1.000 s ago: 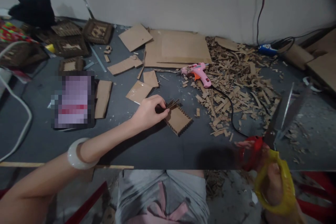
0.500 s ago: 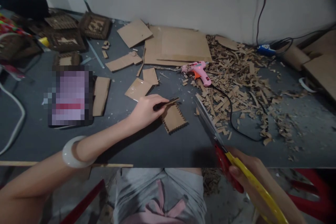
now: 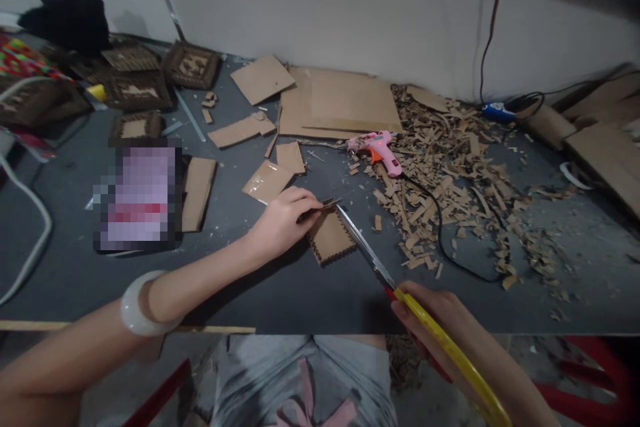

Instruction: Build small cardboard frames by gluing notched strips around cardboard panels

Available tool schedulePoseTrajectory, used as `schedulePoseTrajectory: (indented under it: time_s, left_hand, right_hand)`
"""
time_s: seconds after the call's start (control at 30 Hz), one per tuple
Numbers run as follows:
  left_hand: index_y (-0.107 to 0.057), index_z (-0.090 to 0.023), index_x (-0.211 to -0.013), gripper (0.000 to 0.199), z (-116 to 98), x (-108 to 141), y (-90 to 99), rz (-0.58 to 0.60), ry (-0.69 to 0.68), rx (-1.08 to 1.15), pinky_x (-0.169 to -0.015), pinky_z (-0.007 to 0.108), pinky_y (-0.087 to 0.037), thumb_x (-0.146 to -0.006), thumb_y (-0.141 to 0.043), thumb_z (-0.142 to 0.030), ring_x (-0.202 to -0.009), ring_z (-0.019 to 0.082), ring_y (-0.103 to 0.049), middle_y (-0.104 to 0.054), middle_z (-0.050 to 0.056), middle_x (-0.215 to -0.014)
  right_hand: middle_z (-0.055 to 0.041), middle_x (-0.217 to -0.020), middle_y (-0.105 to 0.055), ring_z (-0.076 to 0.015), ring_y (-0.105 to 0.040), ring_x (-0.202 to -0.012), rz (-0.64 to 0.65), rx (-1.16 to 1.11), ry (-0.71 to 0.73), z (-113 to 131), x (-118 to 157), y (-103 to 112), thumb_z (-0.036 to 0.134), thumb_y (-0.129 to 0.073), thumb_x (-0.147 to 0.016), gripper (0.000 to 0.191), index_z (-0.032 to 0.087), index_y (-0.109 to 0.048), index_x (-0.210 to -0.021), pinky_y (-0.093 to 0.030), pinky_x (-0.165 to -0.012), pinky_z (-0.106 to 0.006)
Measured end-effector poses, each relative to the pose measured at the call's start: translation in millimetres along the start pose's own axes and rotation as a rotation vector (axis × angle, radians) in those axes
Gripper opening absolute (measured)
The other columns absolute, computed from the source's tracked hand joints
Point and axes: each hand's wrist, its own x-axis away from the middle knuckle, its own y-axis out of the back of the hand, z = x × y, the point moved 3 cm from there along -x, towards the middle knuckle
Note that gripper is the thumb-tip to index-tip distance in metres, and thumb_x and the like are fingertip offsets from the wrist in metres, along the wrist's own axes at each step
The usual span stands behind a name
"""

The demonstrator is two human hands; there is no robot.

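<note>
My left hand [image 3: 283,223] pinches a thin, dark-edged cardboard strip [image 3: 320,208] between thumb and fingers. Just beyond the fingertips, a small square of cardboard with notched edges [image 3: 330,238] lies flat on the dark tabletop, close to that hand. My right hand [image 3: 430,320] grips the yellow-and-red handles of long scissors [image 3: 367,247]. Their steel blades reach up and left, with the tips close to the strip and crossing the corner of the notched square. A pale bangle [image 3: 147,303] circles my left forearm.
A pink glue gun [image 3: 380,152] with a black cord lies beside a heap of cardboard scraps [image 3: 450,173]. Cardboard sheets [image 3: 340,103] lie against the wall. Woven-looking frames [image 3: 190,65] sit back left, and a pixelated rectangular object [image 3: 140,197] lies left.
The scissors have swung further left, their tips now reaching the strip, and my right hand has moved in and up. My left hand has barely moved, and the view has shifted slightly.
</note>
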Motion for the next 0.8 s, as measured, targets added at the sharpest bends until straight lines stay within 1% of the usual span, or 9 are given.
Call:
schedulePoseTrajectory:
  time_s: [0.07,0.2,0.37,0.47,0.57,0.63,0.7,0.8]
  left_hand:
    - [-0.067,-0.013,-0.08,0.012,-0.1,-0.7,0.6,-0.008,-0.012,-0.013,-0.067,0.027,-0.053,-0.083,-0.056,-0.016,-0.073,0.016,-0.062,-0.068,0.006,-0.077]
    - [-0.067,-0.014,-0.081,0.012,1.2,-1.6,0.9,0.028,0.019,-0.007,-0.067,0.027,-0.052,-0.084,-0.056,-0.015,-0.073,0.016,-0.061,-0.067,0.006,-0.076]
    - [-0.068,-0.015,-0.081,0.011,2.5,-3.1,3.2,0.068,0.104,0.061,-0.07,0.029,-0.053,-0.083,-0.057,-0.017,-0.075,0.017,-0.063,-0.068,0.006,-0.079]
    - [-0.068,-0.016,-0.079,0.009,4.0,-5.1,6.1,0.068,0.233,0.193,-0.068,0.027,-0.053,-0.081,-0.06,-0.02,-0.073,0.016,-0.063,-0.069,0.005,-0.079]
    - [-0.069,-0.016,-0.076,0.009,6.3,-7.1,8.0,0.038,0.372,0.381,-0.065,0.026,-0.053,-0.078,-0.063,-0.023,-0.069,0.014,-0.063,-0.07,0.004,-0.079]
    - [-0.069,-0.015,-0.077,0.012,8.2,-7.8,7.8,0.027,0.456,0.524,-0.064,0.025,-0.054,-0.075,-0.065,-0.027,-0.069,0.014,-0.064,-0.07,0.004,-0.079]
    - [-0.07,-0.015,-0.078,0.015,10.3,-8.0,6.4,0.043,0.535,0.665,-0.064,0.025,-0.055,-0.073,-0.067,-0.029,-0.069,0.015,-0.066,-0.071,0.004,-0.078]
    - [-0.072,-0.016,-0.078,0.016,12.3,-8.0,4.1,0.091,0.621,0.8,-0.066,0.025,-0.056,-0.07,-0.07,-0.03,-0.07,0.016,-0.067,-0.072,0.004,-0.075]
  right_hand:
    - [0.002,-0.048,-0.05,-0.012,-0.047,-0.04,0.023,0.01,0.006,-0.3,-1.8,-0.9,0.047,-0.043,-0.087,0.035,0.024,-0.048,-0.062,-0.035,-0.04,-0.022]
    - [0.0006,-0.054,-0.053,-0.0136,-0.051,-0.045,0.001,0.05,0.032,-6.1,-3.1,-4.4,0.049,-0.038,-0.087,0.035,0.024,-0.052,-0.067,-0.037,-0.044,-0.024]
    - [0.0005,-0.052,-0.052,-0.0123,-0.05,-0.043,-0.013,0.047,0.051,-9.4,-3.7,-9.4,0.059,-0.03,-0.087,0.046,0.024,-0.051,-0.067,-0.037,-0.043,-0.023]
    - [0.002,-0.046,-0.048,-0.0105,-0.045,-0.039,-0.001,0.022,0.044,-7.1,-3.8,-9.4,0.06,-0.027,-0.088,0.049,0.023,-0.047,-0.063,-0.035,-0.04,-0.021]
    - [0.0025,-0.045,-0.046,-0.0103,-0.045,-0.039,-0.01,0.009,0.004,-5.8,-3.2,-7.7,0.057,-0.03,-0.09,0.047,0.023,-0.046,-0.062,-0.036,-0.041,-0.02]
    - [0.0029,-0.046,-0.046,-0.0098,-0.044,-0.038,-0.011,-0.002,0.021,-4.6,-2.7,-6.8,0.057,-0.03,-0.09,0.046,0.023,-0.046,-0.062,-0.036,-0.04,-0.02]
    - [0.0031,-0.048,-0.047,-0.0098,-0.044,-0.039,-0.011,-0.007,0.061,-3.0,-2.4,-6.0,0.058,-0.029,-0.089,0.046,0.023,-0.046,-0.064,-0.036,-0.041,-0.02]
    - [0.0038,-0.05,-0.047,-0.0101,-0.047,-0.041,-0.037,-0.005,0.034,-2.5,-2.5,-4.2,0.055,-0.031,-0.09,0.042,0.023,-0.047,-0.067,-0.037,-0.043,-0.02]
